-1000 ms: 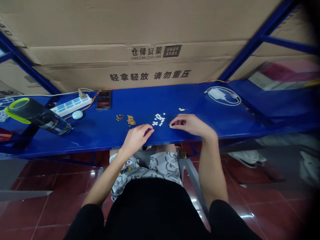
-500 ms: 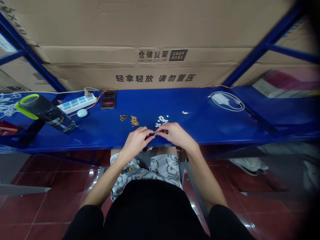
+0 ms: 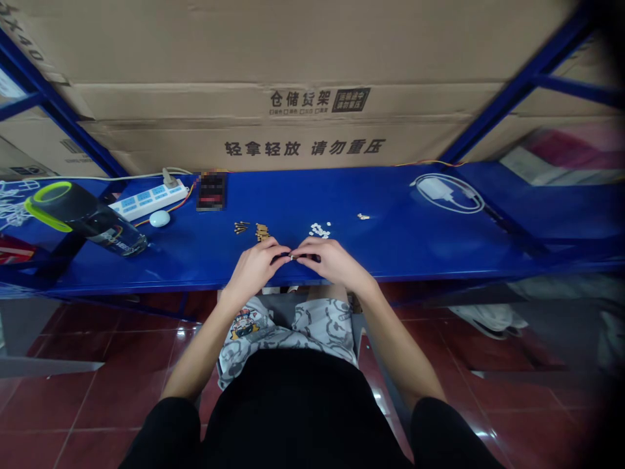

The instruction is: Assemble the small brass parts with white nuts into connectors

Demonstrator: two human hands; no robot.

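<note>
My left hand (image 3: 254, 266) and my right hand (image 3: 328, 259) meet fingertip to fingertip just above the front part of the blue shelf. Both are closed in a pinch around a tiny part with a whitish spot (image 3: 291, 258); the fingers cover most of it and its kind is unclear. Beyond the left hand lie several brass-coloured cylindrical pieces (image 3: 262, 231), partly hidden by it, and several thin screws (image 3: 241, 227). Small white ring-like pieces (image 3: 319, 229) are scattered past my right hand. Farther right rests a small white-and-brass piece (image 3: 362, 216).
At left, a dark bottle (image 3: 92, 218) with a green loop leans near a white power strip (image 3: 149, 200) and a pale rounded object (image 3: 159, 219). A dark blurred-out object (image 3: 211, 191) lies behind. A charger with coiled cable (image 3: 442, 190) is at right. Cardboard (image 3: 312, 52) backs the shelf (image 3: 390, 247).
Both pinching hands have shifted slightly left and away from me, keeping together. The left hand now covers part of the brass-coloured pieces. The view has moved a little.
</note>
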